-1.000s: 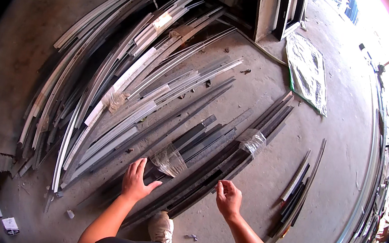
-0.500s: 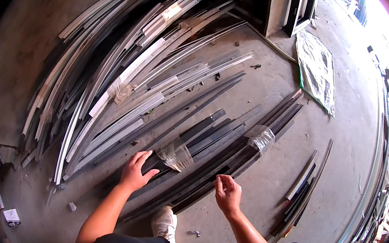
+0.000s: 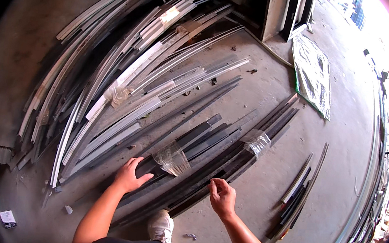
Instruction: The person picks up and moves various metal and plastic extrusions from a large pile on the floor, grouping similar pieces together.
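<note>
Long bundle: dark brown-black, slender straight strips on the grey concrete floor, banded with clear plastic film.
Short bundle: dark grey, flat strips just left of it, likewise banded.
Left hand: beside the short bundle's near part; fingers spread, nothing visibly held.
Right hand: at the long bundle's right edge; fingers drawn together, anything pinched cannot be told.
Banding: seemingly done at one visible place per bundle; small dark-and-beige strip group, right, shows none.
Outlying: large pale-and-dark strip pile, left.

No readable text, labels, numbers, signs
</note>
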Demonstrator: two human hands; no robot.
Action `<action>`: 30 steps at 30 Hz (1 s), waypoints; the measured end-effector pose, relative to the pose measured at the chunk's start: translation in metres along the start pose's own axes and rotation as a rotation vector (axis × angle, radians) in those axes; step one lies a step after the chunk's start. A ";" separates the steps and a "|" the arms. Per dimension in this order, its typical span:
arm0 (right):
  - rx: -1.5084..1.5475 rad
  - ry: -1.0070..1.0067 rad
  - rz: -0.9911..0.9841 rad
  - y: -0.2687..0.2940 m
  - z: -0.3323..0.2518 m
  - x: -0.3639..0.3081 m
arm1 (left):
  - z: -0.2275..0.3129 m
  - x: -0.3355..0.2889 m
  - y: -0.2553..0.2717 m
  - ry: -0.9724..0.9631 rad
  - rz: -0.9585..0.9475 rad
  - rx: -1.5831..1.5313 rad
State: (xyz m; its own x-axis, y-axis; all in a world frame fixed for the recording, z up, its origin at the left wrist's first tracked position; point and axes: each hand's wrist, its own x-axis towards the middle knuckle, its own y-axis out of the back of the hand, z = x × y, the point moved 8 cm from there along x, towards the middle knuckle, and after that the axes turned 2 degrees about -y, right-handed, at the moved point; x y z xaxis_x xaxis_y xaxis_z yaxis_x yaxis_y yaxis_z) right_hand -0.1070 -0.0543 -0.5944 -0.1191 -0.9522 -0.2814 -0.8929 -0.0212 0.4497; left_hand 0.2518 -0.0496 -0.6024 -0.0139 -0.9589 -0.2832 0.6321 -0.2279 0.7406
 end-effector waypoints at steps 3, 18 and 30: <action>-0.011 0.017 -0.001 0.000 -0.006 -0.001 | 0.014 -0.006 0.002 -0.076 0.086 0.036; -0.064 0.059 -0.065 -0.012 -0.008 -0.011 | 0.075 -0.082 -0.012 -0.197 0.395 0.035; -0.063 0.075 -0.166 -0.017 -0.021 -0.021 | 0.013 -0.033 -0.020 -0.044 0.177 -0.313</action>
State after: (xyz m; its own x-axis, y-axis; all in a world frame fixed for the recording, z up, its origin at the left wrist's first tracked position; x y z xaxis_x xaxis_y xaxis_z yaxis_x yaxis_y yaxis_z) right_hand -0.0808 -0.0403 -0.5786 0.0622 -0.9541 -0.2929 -0.8685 -0.1963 0.4551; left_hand 0.2298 -0.0153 -0.5996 0.0880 -0.9868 -0.1356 0.8341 -0.0014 0.5516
